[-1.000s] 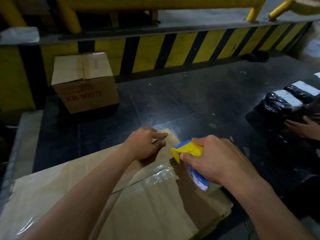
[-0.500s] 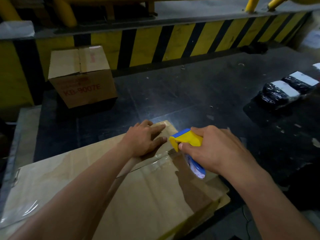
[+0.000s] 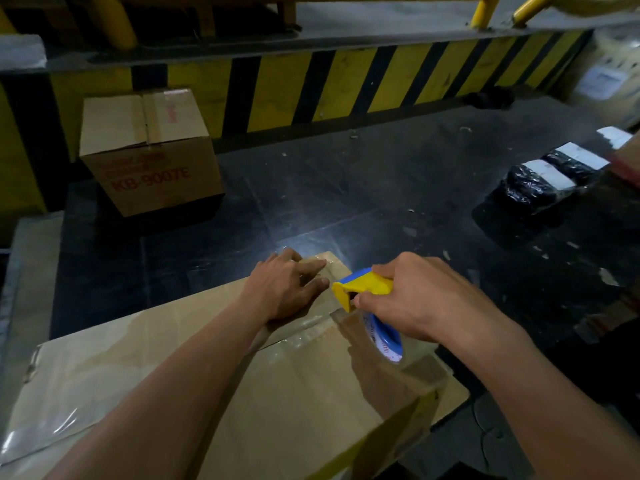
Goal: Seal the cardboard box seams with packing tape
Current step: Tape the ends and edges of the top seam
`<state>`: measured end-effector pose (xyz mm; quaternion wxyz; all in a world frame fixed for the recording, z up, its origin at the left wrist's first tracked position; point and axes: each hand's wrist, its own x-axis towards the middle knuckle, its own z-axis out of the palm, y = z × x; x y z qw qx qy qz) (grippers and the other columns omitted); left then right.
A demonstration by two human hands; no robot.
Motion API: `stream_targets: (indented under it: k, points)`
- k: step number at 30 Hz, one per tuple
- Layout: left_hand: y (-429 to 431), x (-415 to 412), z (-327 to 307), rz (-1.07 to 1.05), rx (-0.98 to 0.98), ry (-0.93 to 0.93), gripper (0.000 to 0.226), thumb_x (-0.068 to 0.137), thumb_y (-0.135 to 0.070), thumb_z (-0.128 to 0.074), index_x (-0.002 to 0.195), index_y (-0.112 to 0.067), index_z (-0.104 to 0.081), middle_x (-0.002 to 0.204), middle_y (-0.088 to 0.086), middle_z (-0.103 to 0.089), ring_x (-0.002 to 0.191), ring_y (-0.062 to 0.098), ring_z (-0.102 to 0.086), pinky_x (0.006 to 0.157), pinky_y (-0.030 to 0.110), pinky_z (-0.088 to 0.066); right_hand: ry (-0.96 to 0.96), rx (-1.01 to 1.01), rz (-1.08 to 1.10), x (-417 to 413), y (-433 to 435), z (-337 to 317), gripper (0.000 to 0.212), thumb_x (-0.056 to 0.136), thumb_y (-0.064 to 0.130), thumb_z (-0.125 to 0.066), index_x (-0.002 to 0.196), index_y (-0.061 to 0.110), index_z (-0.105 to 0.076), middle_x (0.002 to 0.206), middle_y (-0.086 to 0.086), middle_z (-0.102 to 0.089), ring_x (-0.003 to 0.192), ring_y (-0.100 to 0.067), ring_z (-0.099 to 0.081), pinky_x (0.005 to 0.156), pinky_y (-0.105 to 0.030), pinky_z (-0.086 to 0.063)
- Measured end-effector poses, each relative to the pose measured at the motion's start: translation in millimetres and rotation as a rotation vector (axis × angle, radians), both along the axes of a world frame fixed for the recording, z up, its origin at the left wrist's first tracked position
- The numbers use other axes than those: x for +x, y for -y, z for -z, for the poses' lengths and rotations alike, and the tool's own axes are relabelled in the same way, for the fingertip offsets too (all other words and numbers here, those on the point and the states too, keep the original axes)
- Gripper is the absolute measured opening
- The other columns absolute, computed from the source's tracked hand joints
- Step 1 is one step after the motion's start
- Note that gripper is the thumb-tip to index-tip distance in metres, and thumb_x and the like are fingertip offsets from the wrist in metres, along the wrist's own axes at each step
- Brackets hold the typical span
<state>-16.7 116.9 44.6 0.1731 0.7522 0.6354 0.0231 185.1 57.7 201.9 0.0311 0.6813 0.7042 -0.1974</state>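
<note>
A large cardboard box point(image 3: 294, 403) lies in front of me, its top seam covered by shiny clear tape running toward the far corner. My left hand point(image 3: 287, 289) presses flat on the taped seam near that far corner, fingers stretched out. My right hand point(image 3: 415, 299) grips a yellow and blue tape dispenser point(image 3: 360, 287) with a roll of clear tape point(image 3: 391, 341) at the box's far right edge. The dispenser's nose sits just right of my left fingertips.
A smaller sealed box point(image 3: 149, 150) marked KB-9007E stands at the back left on the dark floor point(image 3: 346, 188). Black wrapped parcels point(image 3: 540, 174) with white labels lie at the right. A yellow and black striped barrier point(image 3: 346, 84) runs across the back.
My left hand has flattened and slid slightly toward the far corner of the box. Another person's hand at the right edge is gone from view. The dispenser stays at the box edge.
</note>
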Motion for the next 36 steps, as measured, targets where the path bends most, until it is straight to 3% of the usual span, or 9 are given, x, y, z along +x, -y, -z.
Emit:
stream_targets:
  k: [8,14,18,20,22,24,28,36]
  points:
    - [-2,-8,16,-0.029,-0.021,0.041,0.052,0.097,-0.069,-0.034,0.145,-0.053,-0.043,0.146,0.001,-0.049,0.13,0.026,-0.049,0.103,0.045,-0.04,0.041,-0.075,0.02,17,18,-16,0.056,0.07,0.063,-0.064,0.113,0.028,-0.067,0.093,0.002,-0.071,0.085,-0.02,-0.066,0.078,-0.039,-0.057]
    - [-6,-3,16,-0.023,0.02,0.102,0.045,0.099,-0.06,-0.042,0.142,-0.051,-0.05,0.144,0.002,-0.049,0.128,0.027,-0.05,0.101,0.042,-0.042,0.046,-0.028,0.049,21,31,-17,0.053,0.075,0.059,-0.062,0.116,0.027,-0.065,0.101,0.003,-0.07,0.091,-0.021,-0.065,0.078,-0.036,-0.056]
    - [-2,12,0,0.027,0.238,0.014,0.043,0.102,-0.046,-0.04,0.142,-0.04,-0.056,0.155,0.0,-0.047,0.135,0.029,-0.049,0.108,0.043,-0.039,0.082,-0.044,0.035,19,30,-20,0.053,0.075,0.062,-0.061,0.116,0.029,-0.066,0.104,0.004,-0.068,0.094,-0.023,-0.064,0.08,-0.035,-0.055]
    - [3,29,-11,0.092,0.292,0.162,0.048,0.101,-0.044,-0.038,0.143,-0.031,-0.057,0.153,-0.003,-0.051,0.137,0.023,-0.05,0.111,0.04,-0.041,0.098,-0.053,0.02,17,30,-20,0.054,0.075,0.064,-0.061,0.116,0.029,-0.066,0.104,0.005,-0.067,0.093,-0.022,-0.063,0.079,-0.035,-0.054]
    - [13,41,-12,0.223,0.206,0.266,0.054,0.102,-0.043,-0.03,0.145,-0.023,-0.056,0.152,-0.001,-0.052,0.14,0.02,-0.047,0.114,0.038,-0.038,0.098,-0.057,0.005,18,29,-20,0.056,0.074,0.066,-0.061,0.116,0.028,-0.066,0.102,0.005,-0.067,0.091,-0.021,-0.063,0.078,-0.035,-0.054]
    - [18,43,-5,0.329,0.113,0.247,0.055,0.106,-0.041,-0.026,0.151,-0.019,-0.048,0.158,0.0,-0.044,0.147,0.018,-0.036,0.119,0.036,-0.029,0.093,-0.058,-0.01,19,29,-19,0.059,0.075,0.068,-0.06,0.119,0.03,-0.064,0.107,0.004,-0.067,0.095,-0.022,-0.063,0.079,-0.037,-0.054]
    - [14,40,2,0.288,-0.083,0.188,0.052,0.11,-0.041,-0.025,0.16,-0.03,-0.026,0.168,-0.01,-0.017,0.155,0.007,-0.011,0.125,0.037,-0.01,0.072,-0.066,-0.03,23,34,-20,0.065,0.077,0.069,-0.059,0.132,0.035,-0.058,0.117,0.004,-0.066,0.101,-0.022,-0.062,0.079,-0.036,-0.053]
    - [12,45,8,0.298,-0.149,0.11,0.054,0.109,-0.042,-0.02,0.162,-0.031,-0.015,0.17,-0.011,-0.008,0.156,0.008,-0.005,0.126,0.044,-0.006,0.084,-0.057,-0.052,36,52,-24,0.061,0.077,0.067,-0.056,0.122,0.026,-0.061,0.097,0.001,-0.07,0.085,-0.018,-0.065,0.074,-0.036,-0.056]
